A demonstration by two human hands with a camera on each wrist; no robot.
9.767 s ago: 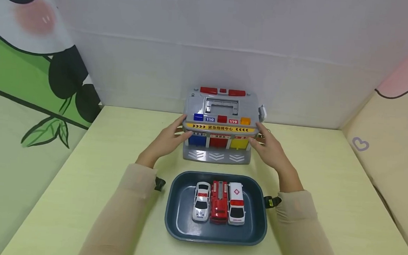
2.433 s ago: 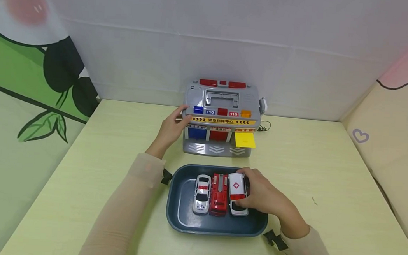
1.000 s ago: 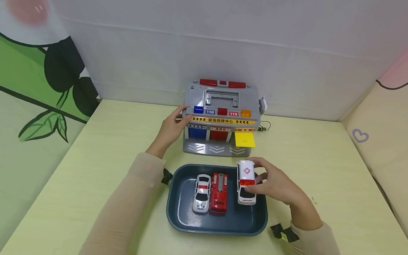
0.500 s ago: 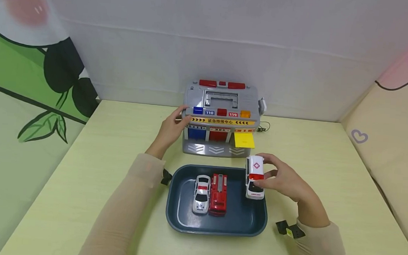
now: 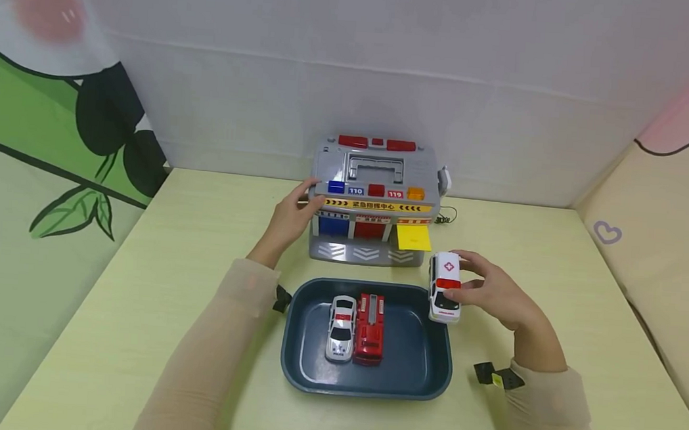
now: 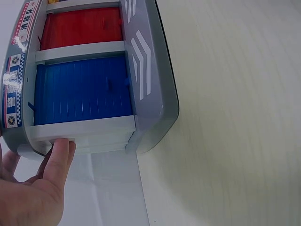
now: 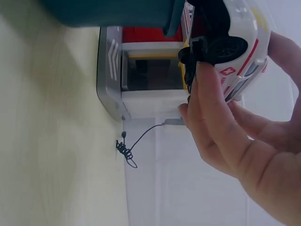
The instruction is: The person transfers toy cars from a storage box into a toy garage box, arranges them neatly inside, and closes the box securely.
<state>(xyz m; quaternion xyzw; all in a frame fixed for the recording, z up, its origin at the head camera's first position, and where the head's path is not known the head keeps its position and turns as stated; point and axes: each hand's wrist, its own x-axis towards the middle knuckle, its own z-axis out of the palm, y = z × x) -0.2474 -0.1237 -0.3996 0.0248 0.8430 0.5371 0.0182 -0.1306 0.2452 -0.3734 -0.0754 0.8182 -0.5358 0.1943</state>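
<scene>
Toy ambulance: the white toy ambulance [image 5: 445,287] is held raised by the tray's corner at 2 o'clock, its rim partly covered in the head view; its windscreen end is pointed towards 6 o'clock.
Right hand: the ambulance is gripped by the right hand [image 5: 496,293] between thumb and fingers – closed only as far as the toy's width allows – from its 3 o'clock side.
Left hand: the toy station's corner at 9 o'clock is touched by the left hand [image 5: 284,228], thumb and fingers parted and fairly straight, nothing being lifted.
Toy station: the grey toy station [image 5: 328,164] is set at 12 o'clock from the tray.
Doors: the yellow door [image 5: 414,238], at the station's 4 o'clock, is swung outward, and a dark bay is revealed in the right wrist view; the red door [image 5: 369,230] at 6 and the blue door [image 5: 333,226] at 8 are closed.
Tray: in the dark blue tray [image 5: 409,360], a red fire truck [image 5: 370,328] is placed near the centre – with a white police car [image 5: 341,330] just beside it, towards 9 o'clock.
Cord: a coiled black cord [image 5: 448,216] is seen at the station's 3 o'clock, on the pale table [image 5: 553,287].
</scene>
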